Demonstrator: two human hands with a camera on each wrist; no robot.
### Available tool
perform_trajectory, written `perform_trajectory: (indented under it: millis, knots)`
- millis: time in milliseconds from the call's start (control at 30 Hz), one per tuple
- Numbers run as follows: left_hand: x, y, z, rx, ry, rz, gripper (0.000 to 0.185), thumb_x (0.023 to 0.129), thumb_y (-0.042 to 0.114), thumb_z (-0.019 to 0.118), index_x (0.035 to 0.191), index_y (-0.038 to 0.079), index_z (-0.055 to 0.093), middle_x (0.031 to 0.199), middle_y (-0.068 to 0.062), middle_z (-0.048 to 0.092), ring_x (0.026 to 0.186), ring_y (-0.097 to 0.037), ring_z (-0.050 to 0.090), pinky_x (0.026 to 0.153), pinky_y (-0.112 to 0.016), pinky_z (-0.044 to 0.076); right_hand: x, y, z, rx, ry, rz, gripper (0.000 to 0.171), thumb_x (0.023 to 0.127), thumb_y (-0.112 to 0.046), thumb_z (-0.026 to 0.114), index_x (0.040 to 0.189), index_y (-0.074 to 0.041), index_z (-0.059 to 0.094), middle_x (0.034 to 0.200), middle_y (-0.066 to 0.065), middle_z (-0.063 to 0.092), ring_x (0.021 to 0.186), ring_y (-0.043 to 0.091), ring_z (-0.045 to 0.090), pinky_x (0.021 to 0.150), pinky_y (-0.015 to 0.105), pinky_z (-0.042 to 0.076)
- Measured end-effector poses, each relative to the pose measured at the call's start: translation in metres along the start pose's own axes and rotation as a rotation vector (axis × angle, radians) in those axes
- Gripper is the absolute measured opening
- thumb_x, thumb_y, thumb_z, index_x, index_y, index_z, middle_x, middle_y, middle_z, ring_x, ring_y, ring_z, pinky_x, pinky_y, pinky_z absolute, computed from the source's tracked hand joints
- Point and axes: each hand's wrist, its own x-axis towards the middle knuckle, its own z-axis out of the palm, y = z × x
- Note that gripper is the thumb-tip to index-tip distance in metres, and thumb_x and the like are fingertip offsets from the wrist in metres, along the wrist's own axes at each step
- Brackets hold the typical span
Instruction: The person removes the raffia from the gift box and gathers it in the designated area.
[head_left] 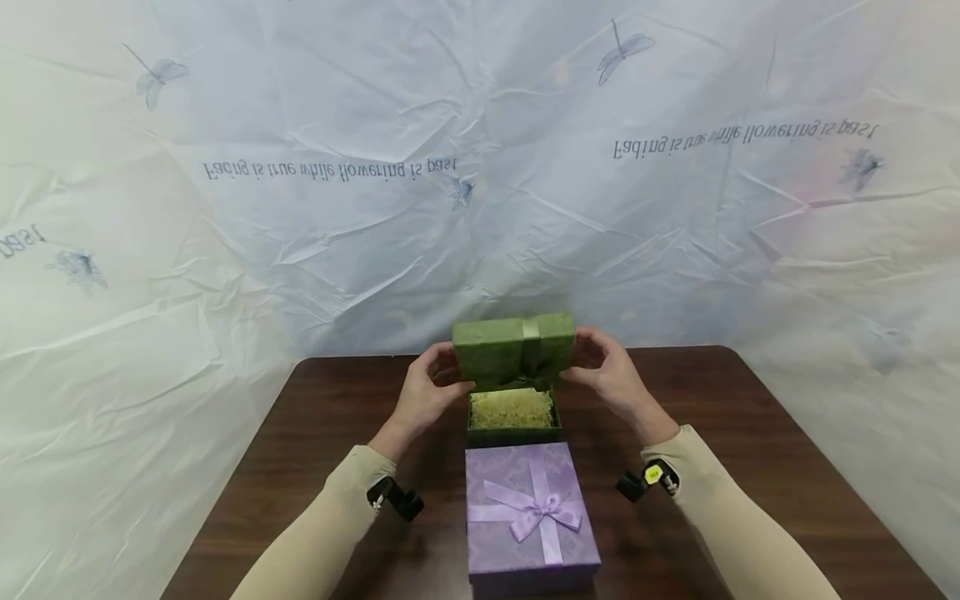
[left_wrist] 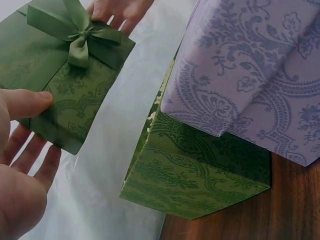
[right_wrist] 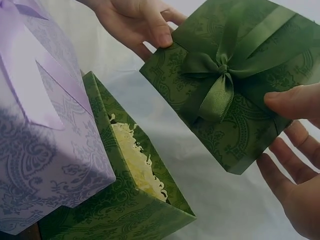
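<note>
Both hands hold a green patterned box lid (head_left: 491,354) with a green ribbon bow (right_wrist: 222,70), raised and tilted above its box. My left hand (head_left: 427,392) grips the lid's left side, thumb on the top face and fingers beneath. On the opposite side my right hand (head_left: 611,375) pinches it the same way. Below the lid stands the uncovered green box (head_left: 513,435), filled with pale yellow shredded paper (head_left: 513,408). Directly in front of it, nearer the body, is a closed lilac gift box (head_left: 517,533) with a lilac ribbon bow (head_left: 547,512).
The boxes stand on a dark brown wooden table (head_left: 322,433). A pale printed sheet (head_left: 375,242) hangs behind the table's far edge and along both sides. Each forearm wears a black wrist device.
</note>
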Motion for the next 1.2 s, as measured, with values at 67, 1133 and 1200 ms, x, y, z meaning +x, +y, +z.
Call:
perform_trajectory:
  millis: [67,1133,1200]
  knots:
    - [0.001,0.0,-0.001,0.003,0.001,0.014,0.053,0.076,-0.002,0.08,0.124,0.009,0.058,0.119,-0.017,0.064,0.112,-0.033,0.062,0.094,-0.049,0.052,0.001,-0.001,0.0,0.022,-0.007,0.003,0.05,0.08,0.006,0.074,0.125,-0.004,0.055,0.108,-0.003,0.061,0.102,0.012,0.062,0.082,0.025,0.055]
    - [-0.016,0.032,0.004,0.1,0.052,0.334,0.034,0.077,-0.014,0.073,0.108,-0.013,0.056,0.111,-0.026,0.057,0.108,-0.04,0.058,0.1,-0.053,0.047,-0.008,0.006,0.005,-0.057,0.005,-0.27,0.039,0.077,0.019,0.068,0.113,0.007,0.058,0.119,0.024,0.054,0.115,0.006,0.054,0.092,0.019,0.047]
    - [-0.016,0.032,0.004,0.099,0.051,0.342,0.034,0.077,-0.014,0.073,0.107,-0.014,0.056,0.111,-0.026,0.056,0.108,-0.04,0.057,0.1,-0.053,0.046,-0.008,0.006,0.005,-0.065,0.006,-0.281,0.038,0.079,0.016,0.07,0.113,0.008,0.057,0.119,0.023,0.054,0.114,0.005,0.054,0.092,0.019,0.047]
